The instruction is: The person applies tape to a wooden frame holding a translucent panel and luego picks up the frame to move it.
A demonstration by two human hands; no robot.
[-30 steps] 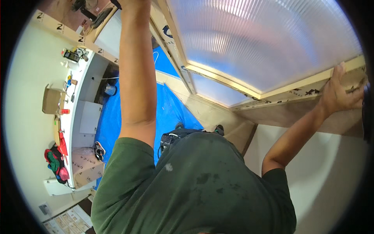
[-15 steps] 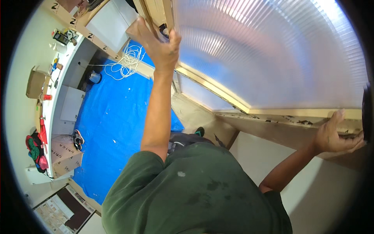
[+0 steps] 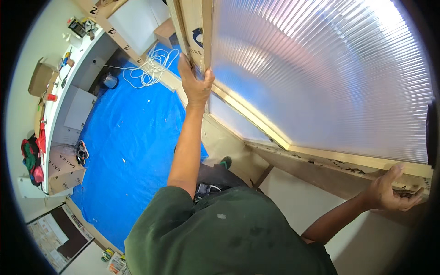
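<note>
Ribbed translucent panel (image 3: pixel 316 87) in a wooden frame (image 3: pixel 339 156), upper right of the image area, tilted. Left hand (image 3: pixel 197 89), upper centre: clamped on the frame's left member, thumb one side, fingers the other. Right hand (image 3: pixel 388 192), lower right: thumb at the bottom rail, fingers curled below, apart from the thumb; can't tell if it's clamped or just supporting. Blue sheet (image 3: pixel 133 146) on the floor, left of centre; coiled white cable (image 3: pixel 153 68) at its upper end. White table (image 3: pixel 52 126) along far left, carrying an opened cardboard box (image 3: pixel 41 78).
</note>
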